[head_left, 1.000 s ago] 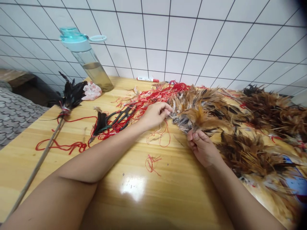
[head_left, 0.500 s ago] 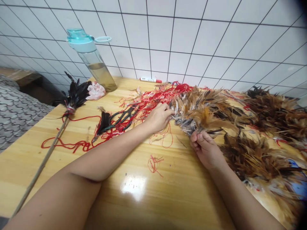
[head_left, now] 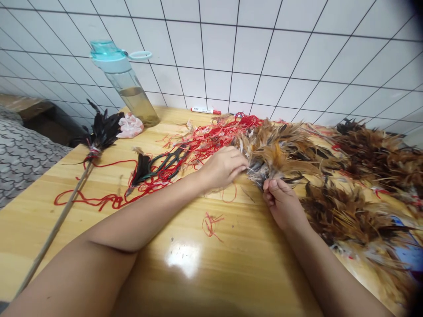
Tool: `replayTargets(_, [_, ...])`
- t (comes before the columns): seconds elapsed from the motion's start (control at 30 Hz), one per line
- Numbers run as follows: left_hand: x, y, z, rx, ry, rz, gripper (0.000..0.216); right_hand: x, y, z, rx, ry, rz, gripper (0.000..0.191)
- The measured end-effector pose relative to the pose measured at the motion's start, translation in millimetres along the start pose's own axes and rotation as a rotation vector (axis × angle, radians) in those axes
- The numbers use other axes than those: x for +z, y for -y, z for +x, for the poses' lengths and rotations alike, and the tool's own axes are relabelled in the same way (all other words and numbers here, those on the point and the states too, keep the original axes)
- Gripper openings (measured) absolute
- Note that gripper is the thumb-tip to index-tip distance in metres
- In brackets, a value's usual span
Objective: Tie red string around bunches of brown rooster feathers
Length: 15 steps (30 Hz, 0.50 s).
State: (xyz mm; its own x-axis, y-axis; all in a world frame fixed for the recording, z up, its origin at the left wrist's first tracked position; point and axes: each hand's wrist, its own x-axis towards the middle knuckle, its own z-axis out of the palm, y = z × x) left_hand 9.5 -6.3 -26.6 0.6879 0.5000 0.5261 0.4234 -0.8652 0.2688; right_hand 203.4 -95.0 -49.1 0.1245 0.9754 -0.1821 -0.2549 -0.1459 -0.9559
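Note:
A bunch of brown and orange feathers (head_left: 280,154) lies on the wooden table (head_left: 185,264). My right hand (head_left: 284,202) pinches the quill end of this bunch from below, fingers closed on it. My left hand (head_left: 224,167) reaches in from the left with its fingers pinched at the same quill end. A tangle of red string (head_left: 211,136) lies just behind my left hand.
Dark-handled scissors (head_left: 165,160) lie in the string. A stick with black feathers (head_left: 95,136) lies at left. A water bottle (head_left: 127,83), pink wad (head_left: 130,125) and red marker (head_left: 205,110) stand near the tiled wall. More feather piles (head_left: 363,176) cover the right side.
My left hand has moved a little right and toward me, closer to the quill end held by my right hand. The right hand has hardly moved.

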Motion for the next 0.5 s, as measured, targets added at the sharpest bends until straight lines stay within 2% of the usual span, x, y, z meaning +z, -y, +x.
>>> replayTargets(0.07, [-2, -11, 2, 0.072, 0.023, 0.031, 0.026, 1, 1, 0, 0.016, -0.027, -0.019, 0.037])
replayTargets(0.27, [-4, -30, 3, 0.158, 0.060, 0.192, 0.030, 3, -4, -1, -0.002, -0.105, -0.173, 0.038])
replayTargets(0.5, [-3, -36, 4, 0.211, 0.082, 0.266, 0.031, -2, -18, 1, -0.137, -0.058, -0.379, 0.030])
